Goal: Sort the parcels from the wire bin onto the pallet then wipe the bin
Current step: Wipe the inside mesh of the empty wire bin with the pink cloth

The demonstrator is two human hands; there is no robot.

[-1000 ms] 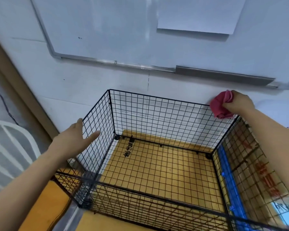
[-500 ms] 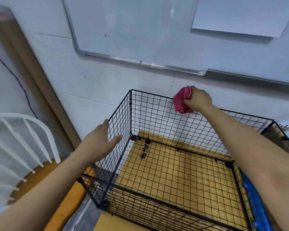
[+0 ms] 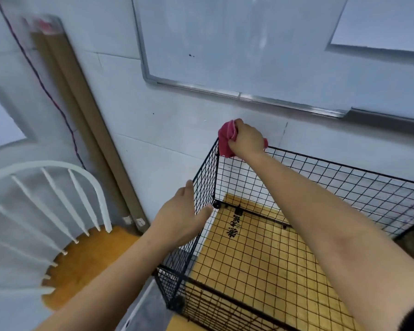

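The black wire bin (image 3: 344,168) stands against the white wall, with only its mesh floor over a yellow wooden surface showing inside. My right hand (image 3: 245,139) grips a crumpled pink cloth (image 3: 226,139) and holds it on the bin's top rim at the back left corner. My left hand (image 3: 182,216) lies flat with straight fingers against the outside of the bin's left wall. No parcels or pallet are in view.
A white spindle-back chair (image 3: 58,211) with an orange seat stands to the left. Long cardboard tubes (image 3: 86,130) lean on the wall behind it. A whiteboard (image 3: 237,44) hangs above the bin.
My right hand has slid the pink cloth leftward along the back rim from the right corner to the left corner. My left hand stays on the left wall.
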